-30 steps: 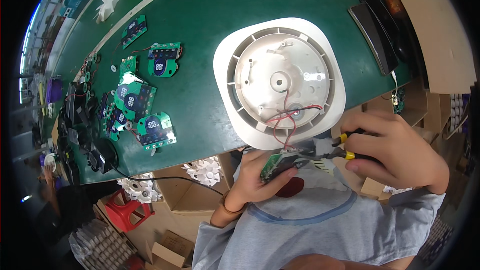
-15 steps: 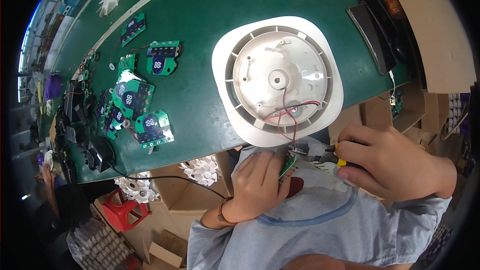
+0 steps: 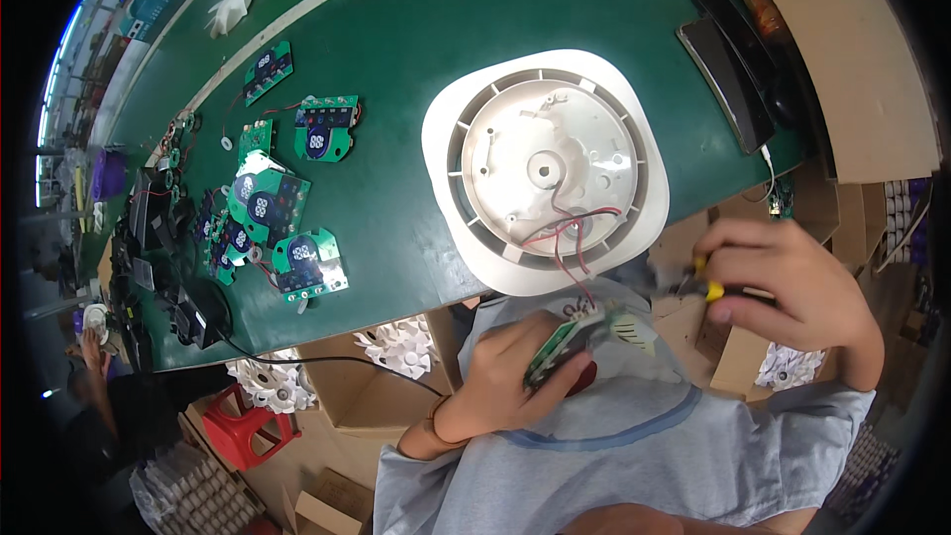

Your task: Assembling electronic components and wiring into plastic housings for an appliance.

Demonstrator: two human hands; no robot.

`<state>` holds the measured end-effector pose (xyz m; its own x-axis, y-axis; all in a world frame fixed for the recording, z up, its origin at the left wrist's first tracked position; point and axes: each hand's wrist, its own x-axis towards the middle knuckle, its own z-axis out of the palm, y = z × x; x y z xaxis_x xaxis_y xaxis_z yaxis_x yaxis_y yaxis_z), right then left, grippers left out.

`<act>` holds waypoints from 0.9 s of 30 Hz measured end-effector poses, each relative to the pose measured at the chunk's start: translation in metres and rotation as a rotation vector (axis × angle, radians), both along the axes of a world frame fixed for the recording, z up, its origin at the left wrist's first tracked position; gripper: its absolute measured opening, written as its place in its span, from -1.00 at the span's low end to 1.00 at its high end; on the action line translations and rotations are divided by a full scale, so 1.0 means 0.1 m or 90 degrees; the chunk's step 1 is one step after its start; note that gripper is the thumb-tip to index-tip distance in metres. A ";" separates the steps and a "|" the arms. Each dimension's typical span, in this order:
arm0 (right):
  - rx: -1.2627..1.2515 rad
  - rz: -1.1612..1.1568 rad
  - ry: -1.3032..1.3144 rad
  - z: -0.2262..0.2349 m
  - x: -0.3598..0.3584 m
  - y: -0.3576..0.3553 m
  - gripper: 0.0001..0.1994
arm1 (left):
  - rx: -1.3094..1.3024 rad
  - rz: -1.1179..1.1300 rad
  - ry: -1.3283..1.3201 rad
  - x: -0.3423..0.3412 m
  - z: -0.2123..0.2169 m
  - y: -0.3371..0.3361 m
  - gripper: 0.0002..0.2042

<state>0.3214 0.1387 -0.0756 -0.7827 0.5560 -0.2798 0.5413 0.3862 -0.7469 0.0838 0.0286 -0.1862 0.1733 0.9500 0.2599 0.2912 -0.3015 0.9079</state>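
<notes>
My left hand [image 3: 495, 374] is closed round a small green circuit board [image 3: 565, 347], held tilted in front of my shirt just off the table's near edge. Thin red and black wires [image 3: 561, 256] run from the board up into a round-cored white plastic fan housing [image 3: 649, 173], whose open inside faces up. My right hand [image 3: 804, 282] grips pliers with yellow and black handles [image 3: 715, 291]. Motion smears their jaws, which are apart from the board and to its right. My left fingers hide part of the board.
Several green display boards [image 3: 315, 263] lie on the left of the green table [image 3: 396, 30], near black adapters [image 3: 193, 317]. A white fan wheel [image 3: 233, 6] lies far left. A dark phone [image 3: 721, 79] with a cable rests at right. Below stand cartons [image 3: 371, 398] and a red stool [image 3: 238, 426].
My right hand has drawn the pliers away from the wire end at the board, to the right. My left hand has turned the board, so more of it shows.
</notes>
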 end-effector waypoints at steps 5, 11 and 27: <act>0.499 -0.018 -0.134 -0.15 -0.06 -0.06 -0.82 | 0.102 -0.046 -0.024 -0.04 0.11 0.21 -0.79; 0.525 -0.045 -0.136 -0.27 0.01 -0.08 -0.82 | 0.272 -0.125 -0.032 0.06 -0.02 0.51 -0.70; 0.339 -0.094 0.033 -0.21 0.14 -0.02 -0.83 | 0.100 0.627 -0.169 -1.19 -0.06 0.25 -0.64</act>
